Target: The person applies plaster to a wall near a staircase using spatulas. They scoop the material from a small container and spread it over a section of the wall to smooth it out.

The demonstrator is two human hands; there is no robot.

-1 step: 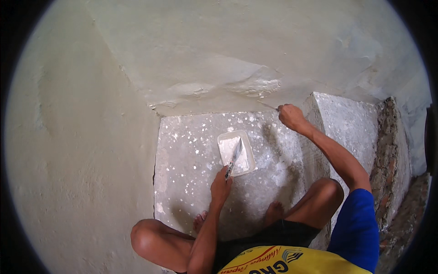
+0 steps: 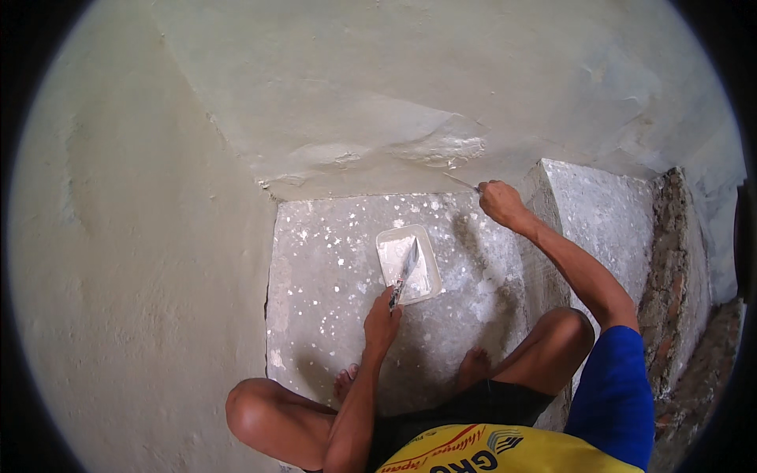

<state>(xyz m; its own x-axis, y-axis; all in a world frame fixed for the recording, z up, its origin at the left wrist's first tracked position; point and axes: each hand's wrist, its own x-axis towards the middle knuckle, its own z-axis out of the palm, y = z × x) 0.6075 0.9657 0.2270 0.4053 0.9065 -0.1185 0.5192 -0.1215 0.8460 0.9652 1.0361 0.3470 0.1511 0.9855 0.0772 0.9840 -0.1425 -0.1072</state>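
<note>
My left hand (image 2: 382,323) is closed on the handle of a trowel (image 2: 406,266), whose blade lies over a rectangular plastic tub (image 2: 430,284) with white paste in it. My right hand (image 2: 501,203) grips a thin putty knife (image 2: 465,180) at the base of the plastered wall (image 2: 355,94). Its blade is angled up and left, near rough patches of pale filler (image 2: 453,148); whether it touches them I cannot tell.
I sit barefoot on a paint-spattered concrete floor (image 2: 315,260). A plastered wall (image 2: 134,260) runs along the left. On the right are a raised concrete block (image 2: 591,197) and a rough brick edge (image 2: 670,276).
My right hand and forearm have shifted very slightly to the left with the putty knife. Everything else looks the same.
</note>
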